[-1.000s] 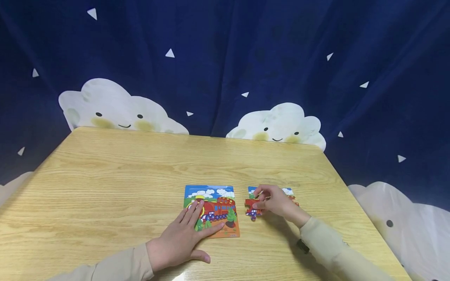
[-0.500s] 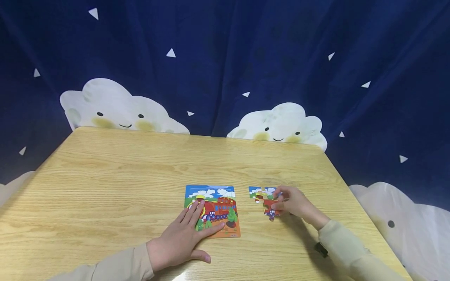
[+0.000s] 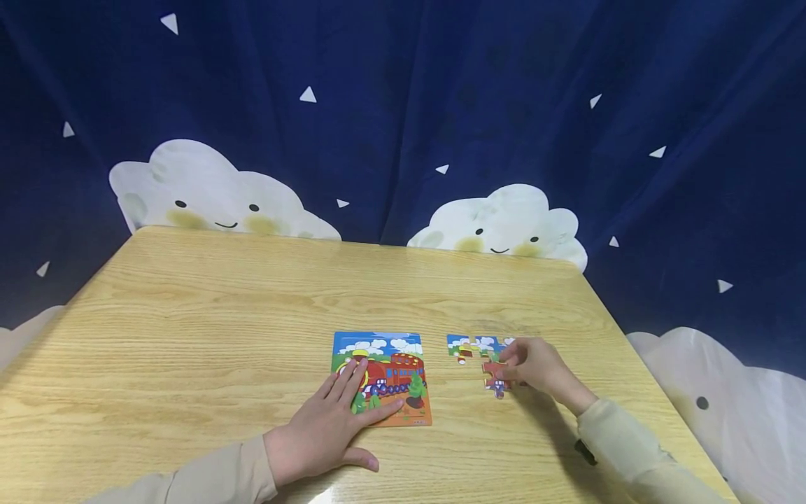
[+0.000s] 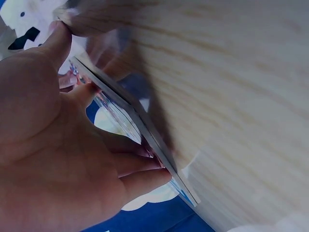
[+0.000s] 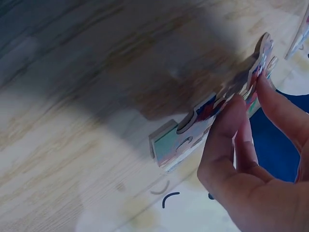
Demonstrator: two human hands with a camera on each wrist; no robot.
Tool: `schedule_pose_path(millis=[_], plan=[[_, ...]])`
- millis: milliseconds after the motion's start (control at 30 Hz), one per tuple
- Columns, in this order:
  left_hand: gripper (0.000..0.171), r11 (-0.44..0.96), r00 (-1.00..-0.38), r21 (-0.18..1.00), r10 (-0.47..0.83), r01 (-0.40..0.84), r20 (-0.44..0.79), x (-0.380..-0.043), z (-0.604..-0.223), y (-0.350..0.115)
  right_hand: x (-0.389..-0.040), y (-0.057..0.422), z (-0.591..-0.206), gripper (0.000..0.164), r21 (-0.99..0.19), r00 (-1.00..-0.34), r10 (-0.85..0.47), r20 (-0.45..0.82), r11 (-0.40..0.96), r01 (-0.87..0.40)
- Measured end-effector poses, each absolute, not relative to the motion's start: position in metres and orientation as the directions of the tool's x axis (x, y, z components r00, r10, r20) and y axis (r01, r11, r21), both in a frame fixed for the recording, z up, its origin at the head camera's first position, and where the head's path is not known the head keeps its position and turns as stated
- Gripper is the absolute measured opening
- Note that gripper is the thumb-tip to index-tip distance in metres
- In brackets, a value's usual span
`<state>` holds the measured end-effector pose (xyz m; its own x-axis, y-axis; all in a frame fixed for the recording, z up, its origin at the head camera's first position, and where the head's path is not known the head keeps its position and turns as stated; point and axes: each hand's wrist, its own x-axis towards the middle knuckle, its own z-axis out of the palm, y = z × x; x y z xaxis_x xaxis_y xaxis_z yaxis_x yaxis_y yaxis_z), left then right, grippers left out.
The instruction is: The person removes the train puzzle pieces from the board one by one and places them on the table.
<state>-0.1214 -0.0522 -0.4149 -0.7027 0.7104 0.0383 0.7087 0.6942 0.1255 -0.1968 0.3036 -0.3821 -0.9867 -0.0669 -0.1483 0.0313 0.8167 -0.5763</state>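
Observation:
A flat train-picture puzzle board [image 3: 412,348] lies on the table in the head view. My left hand [image 3: 324,428] rests on it with fingers spread over the lower left part; the left wrist view shows the board's thin edge [image 4: 133,113] beside the fingers. To the right, my right hand [image 3: 543,367] pinches a red jigsaw piece [image 3: 494,374] between thumb and fingers. Just above that piece sit blue sky pieces, one at the left [image 3: 462,345] and one beside it [image 3: 485,343]. More pieces [image 5: 166,142] are partly hidden behind the right hand.
Both hands work on a light wooden table [image 3: 239,301]. Behind its far edge hangs a dark blue curtain [image 3: 378,119] with white triangles and smiling clouds [image 3: 504,217].
My right hand has moved right with the red piece, from below the left sky piece to below the one beside it. The left hand has stayed on the board.

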Motion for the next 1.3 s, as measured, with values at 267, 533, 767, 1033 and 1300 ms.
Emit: schedule_pose_path(millis=[267, 533, 767, 1033, 1300], plan=[[0.075, 0.693, -0.702, 0.133, 0.711, 0.709, 0.042, -0.121, -0.415, -0.052, -0.197, 0.304, -0.387, 0.026, -0.541, -0.991, -0.079, -0.109, 0.841, -0.007], [0.077, 0.7, -0.709, 0.138, 0.704, 0.701, 0.029, -0.12, -0.415, -0.053, -0.197, 0.289, -0.382, 0.022, -0.568, -0.993, -0.1, -0.061, 0.821, -0.048], [0.076, 0.702, -0.71, 0.137, 0.703, 0.699, 0.024, -0.12, -0.415, -0.054, -0.199, 0.231, -0.385, 0.017, -0.637, -0.961, -0.276, 0.011, 0.739, -0.219], [0.074, 0.692, -0.7, 0.118, 0.712, 0.712, 0.053, -0.121, -0.416, -0.053, -0.198, 0.151, -0.395, 0.014, -0.722, -0.878, -0.478, -0.017, 0.614, -0.32], [0.073, 0.671, -0.678, 0.094, 0.73, 0.735, 0.089, -0.122, -0.416, -0.053, -0.199, 0.127, -0.402, 0.02, -0.713, -0.861, -0.508, -0.026, 0.613, -0.34]])
